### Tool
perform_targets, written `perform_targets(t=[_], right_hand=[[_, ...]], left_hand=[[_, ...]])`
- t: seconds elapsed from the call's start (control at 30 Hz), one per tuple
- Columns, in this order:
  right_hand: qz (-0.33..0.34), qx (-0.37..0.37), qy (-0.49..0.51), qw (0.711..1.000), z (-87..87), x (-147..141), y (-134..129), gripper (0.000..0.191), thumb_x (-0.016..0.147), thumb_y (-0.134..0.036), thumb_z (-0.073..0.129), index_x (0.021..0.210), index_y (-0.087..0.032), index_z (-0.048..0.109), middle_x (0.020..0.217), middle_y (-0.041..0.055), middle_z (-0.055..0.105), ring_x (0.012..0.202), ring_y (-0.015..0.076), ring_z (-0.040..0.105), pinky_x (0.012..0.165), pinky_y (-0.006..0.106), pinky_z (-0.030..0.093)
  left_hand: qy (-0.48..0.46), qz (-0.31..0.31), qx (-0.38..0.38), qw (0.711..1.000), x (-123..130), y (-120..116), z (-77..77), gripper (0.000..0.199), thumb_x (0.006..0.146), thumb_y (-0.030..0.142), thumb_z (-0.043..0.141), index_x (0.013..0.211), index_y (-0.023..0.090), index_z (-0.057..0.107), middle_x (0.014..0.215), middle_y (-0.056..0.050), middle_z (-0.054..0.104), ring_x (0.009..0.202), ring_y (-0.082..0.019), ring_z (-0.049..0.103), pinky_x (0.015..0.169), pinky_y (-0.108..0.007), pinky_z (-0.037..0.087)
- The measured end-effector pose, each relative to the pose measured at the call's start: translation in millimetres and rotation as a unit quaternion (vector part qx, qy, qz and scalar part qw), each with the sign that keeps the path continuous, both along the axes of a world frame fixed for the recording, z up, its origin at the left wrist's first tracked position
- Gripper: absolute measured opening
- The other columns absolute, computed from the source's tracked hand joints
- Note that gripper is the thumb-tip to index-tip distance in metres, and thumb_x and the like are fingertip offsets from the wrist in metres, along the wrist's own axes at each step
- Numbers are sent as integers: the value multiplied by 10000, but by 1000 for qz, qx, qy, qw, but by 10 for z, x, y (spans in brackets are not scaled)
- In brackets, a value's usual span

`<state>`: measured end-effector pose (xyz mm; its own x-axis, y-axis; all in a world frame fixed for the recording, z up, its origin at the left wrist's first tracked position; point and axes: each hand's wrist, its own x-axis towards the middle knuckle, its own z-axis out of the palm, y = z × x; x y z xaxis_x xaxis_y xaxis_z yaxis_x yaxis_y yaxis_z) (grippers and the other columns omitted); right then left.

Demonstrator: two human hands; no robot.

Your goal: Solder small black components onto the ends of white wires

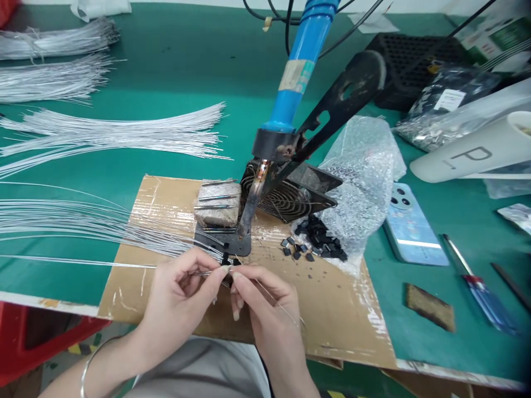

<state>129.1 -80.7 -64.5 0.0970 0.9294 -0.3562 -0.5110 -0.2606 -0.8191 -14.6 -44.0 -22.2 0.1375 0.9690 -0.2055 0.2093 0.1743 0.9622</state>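
Note:
My left hand [186,298] pinches the end of a thin white wire [124,265] that runs off to the left. Close against its fingertips, my right hand [265,298] is closed on a thin strand that trails down over the palm. Small black pieces [225,257] show just beyond the fingertips. Behind them a bundle of white wires [157,239] ends on a dark metal plate [243,244]. The blue soldering iron [290,83] slants down in its black holder, its tip above the plate. A wrapped block [218,204] carries several metal pins.
Brown cardboard [332,309] lies under the work. A small fan [286,193] stands behind the iron, with black chips [321,237] and a plastic bag [360,177] to its right. Further right are a phone [416,224], a screwdriver [483,293] and a white cup [468,152]. More wires [124,132] lie at left.

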Motion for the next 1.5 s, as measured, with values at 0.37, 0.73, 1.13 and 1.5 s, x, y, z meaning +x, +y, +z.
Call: perform_targets(t=[0.37, 0.73, 1.13, 1.5], right_hand=[[4, -22, -4, 1000, 71, 11, -4, 192, 828, -416, 886, 795, -230, 854, 570, -23, 654, 450, 84, 558, 431, 190, 455], [38, -47, 72, 996, 85, 86, 61, 224, 772, -398, 917, 705, -209, 818, 516, -31, 622, 427, 77, 502, 423, 201, 376], [39, -68, 72, 994, 149, 109, 62, 211, 737, -396, 927, 697, -211, 833, 543, -25, 643, 425, 71, 519, 418, 195, 377], [-8, -38, 90, 995, 92, -4, 29, 139, 769, -362, 909, 757, -232, 862, 565, -17, 657, 431, 83, 524, 405, 193, 452]], left_hand=[[46, -26, 37, 998, -43, -47, -12, 217, 963, 277, 664, 779, 187, 735, 605, 13, 577, 518, -116, 429, 490, -262, 320], [96, -54, 69, 991, -74, -36, 14, 220, 964, 244, 651, 757, 195, 709, 608, 19, 576, 545, -124, 406, 515, -269, 325], [79, -61, 31, 995, -59, -12, 9, 234, 963, 283, 626, 765, 187, 703, 627, 7, 594, 531, -124, 409, 495, -268, 311], [70, -6, 62, 996, 15, -45, -13, 211, 927, 246, 649, 733, 182, 701, 580, 20, 570, 489, -111, 413, 460, -243, 330]])
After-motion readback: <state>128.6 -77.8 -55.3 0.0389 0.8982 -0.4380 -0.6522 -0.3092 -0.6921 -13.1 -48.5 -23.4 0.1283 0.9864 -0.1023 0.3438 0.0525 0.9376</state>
